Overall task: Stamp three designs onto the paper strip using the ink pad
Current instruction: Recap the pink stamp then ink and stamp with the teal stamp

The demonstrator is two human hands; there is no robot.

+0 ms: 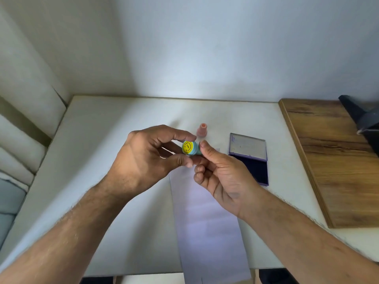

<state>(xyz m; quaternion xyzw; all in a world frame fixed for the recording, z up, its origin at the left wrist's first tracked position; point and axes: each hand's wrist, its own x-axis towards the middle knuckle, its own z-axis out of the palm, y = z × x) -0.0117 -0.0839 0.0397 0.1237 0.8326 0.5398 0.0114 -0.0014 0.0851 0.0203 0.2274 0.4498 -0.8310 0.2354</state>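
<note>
A small teal stamp (pixel 191 149) with a yellow smiley label on its end is held in the air between both hands. My left hand (pixel 143 158) pinches it with thumb and fingers; my right hand (pixel 221 177) grips its other end with thumb and forefinger. Below them a long white paper strip (pixel 207 228) runs from mid-table past the near edge. An open purple ink pad (pixel 249 158) lies just right of the strip, its lid raised at the back. A pink stamp (pixel 202 131) stands upright behind the hands.
The white table (pixel 114 128) meets a wall at the back. A wooden board (pixel 332 156) lies along the right side, with a dark object (pixel 361 117) on its far corner. Cushions sit off the table's left edge.
</note>
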